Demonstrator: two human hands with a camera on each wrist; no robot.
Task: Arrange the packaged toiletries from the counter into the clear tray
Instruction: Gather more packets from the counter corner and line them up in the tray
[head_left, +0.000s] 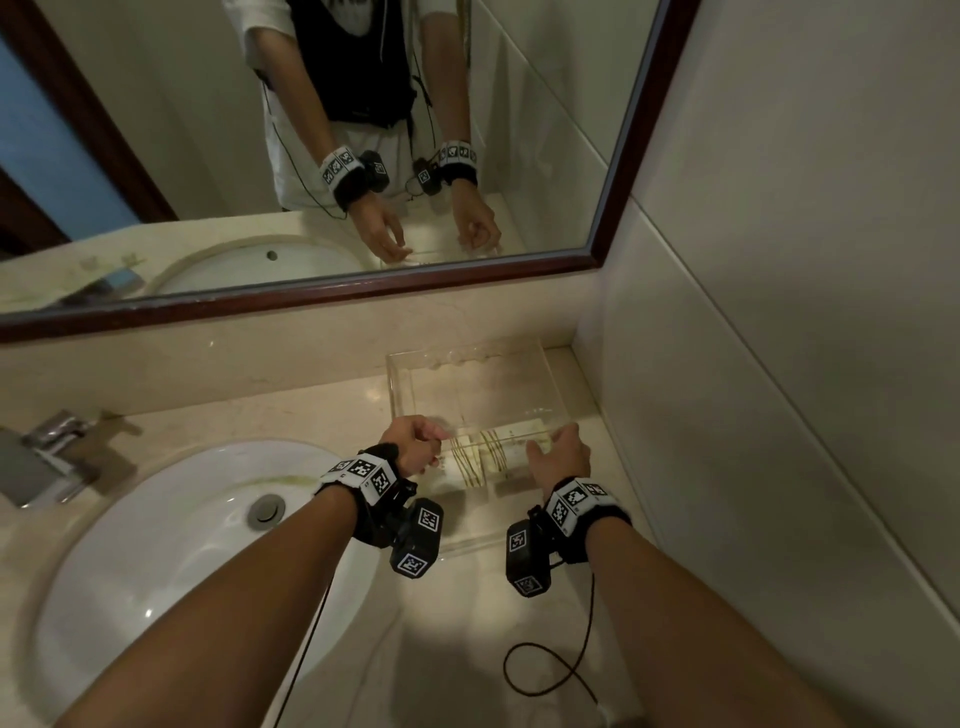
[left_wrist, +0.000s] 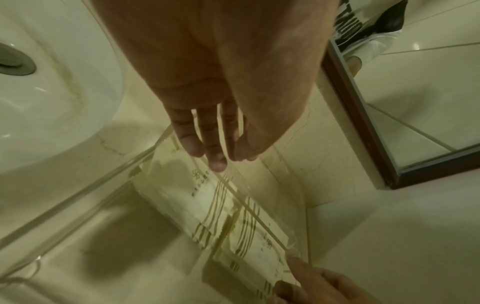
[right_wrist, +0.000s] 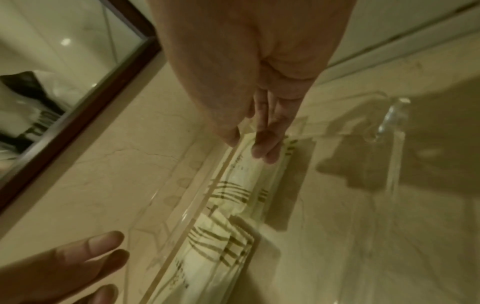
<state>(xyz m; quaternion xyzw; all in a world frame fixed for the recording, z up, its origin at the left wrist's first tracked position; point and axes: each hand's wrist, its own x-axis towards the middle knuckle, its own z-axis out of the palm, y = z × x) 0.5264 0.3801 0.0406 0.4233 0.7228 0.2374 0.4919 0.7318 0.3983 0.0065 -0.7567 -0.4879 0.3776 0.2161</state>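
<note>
A clear tray (head_left: 551, 375) sits on the counter in the corner, right of the sink. Two white packets with gold stripes (head_left: 485, 456) lie end to end in it along a clear wall (left_wrist: 257, 218). My right hand (head_left: 551, 451) is at the packets' right end; thumb and fingers (right_wrist: 263, 149) pinch the end of the right packet (right_wrist: 235, 185). My left hand (head_left: 415, 446) hovers at the left end. Its fingers (left_wrist: 213, 157) are straight and hold nothing, tips just above the left packet (left_wrist: 182, 185).
The white sink (head_left: 182, 519) with its drain lies left of the tray, the chrome faucet (head_left: 49, 449) behind it. A dark-framed mirror (head_left: 363, 288) runs above the counter. The tiled wall (head_left: 779, 364) closes the right side. A black cable (head_left: 563, 670) loops on the near counter.
</note>
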